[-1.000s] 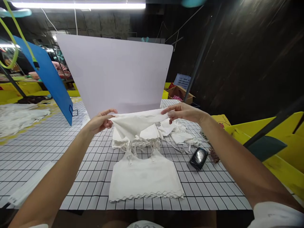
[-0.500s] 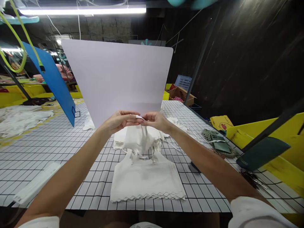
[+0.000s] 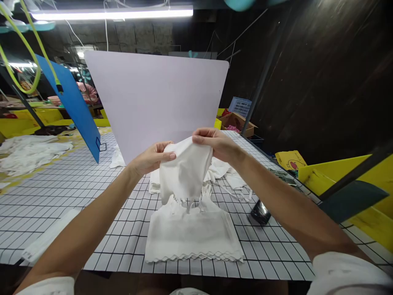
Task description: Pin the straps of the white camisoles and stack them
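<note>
Head view: the left hand [image 3: 152, 157] and right hand [image 3: 215, 143] both pinch the top edge of a white garment [image 3: 186, 174], lifted above the gridded bench [image 3: 76, 196]. Its lower edge hangs over a flat white top [image 3: 192, 235]. A black object [image 3: 260, 213] lies at right.

The left hand [image 3: 152, 157] and the right hand [image 3: 215, 144] hold up a folded white cloth garment [image 3: 186, 172] between them, above a flat stack of white scallop-edged tops [image 3: 192, 233]. The stack lies on a white table with a black grid [image 3: 76, 180]. A shiny black oval object [image 3: 260, 212] lies near the right forearm. A pale upright board [image 3: 156, 98] stands behind.
</note>
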`<state>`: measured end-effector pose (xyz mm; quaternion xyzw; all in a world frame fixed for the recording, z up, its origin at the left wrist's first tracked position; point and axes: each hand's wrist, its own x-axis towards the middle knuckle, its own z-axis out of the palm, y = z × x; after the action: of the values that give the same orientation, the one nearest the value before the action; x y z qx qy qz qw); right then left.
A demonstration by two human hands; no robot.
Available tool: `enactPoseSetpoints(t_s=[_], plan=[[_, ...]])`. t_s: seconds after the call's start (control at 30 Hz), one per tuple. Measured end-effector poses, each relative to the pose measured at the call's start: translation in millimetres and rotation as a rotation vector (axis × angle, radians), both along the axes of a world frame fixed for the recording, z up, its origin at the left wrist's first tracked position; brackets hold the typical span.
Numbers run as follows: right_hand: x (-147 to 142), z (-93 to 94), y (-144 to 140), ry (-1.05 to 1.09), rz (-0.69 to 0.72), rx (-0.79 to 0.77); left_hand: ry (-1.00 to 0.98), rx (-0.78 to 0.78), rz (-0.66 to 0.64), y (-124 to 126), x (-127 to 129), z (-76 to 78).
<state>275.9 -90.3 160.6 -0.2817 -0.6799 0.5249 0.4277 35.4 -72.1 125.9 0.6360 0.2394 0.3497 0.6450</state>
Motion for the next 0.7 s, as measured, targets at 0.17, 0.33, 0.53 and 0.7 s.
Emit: enactPoseSetpoints(t_s=[0.17,0.33,0.53,0.7], plan=[[40,29.1,-3,-0.172,-0.115,0.032,0.136,0.024,0.030,4,-21,4.1],[66,47.8,-16,-0.111,-0.209,0.116,0.223,0.065,0.052,-2,-30,21.7],[81,66.1,-28,-0.164,-0.230,0.148,0.353,0.140,0.092,-12,-34,54.5],[102,68.0,-27,-0.406,-0.209,0.197,0.086,0.308,0.275,-10,-57,71.3]])
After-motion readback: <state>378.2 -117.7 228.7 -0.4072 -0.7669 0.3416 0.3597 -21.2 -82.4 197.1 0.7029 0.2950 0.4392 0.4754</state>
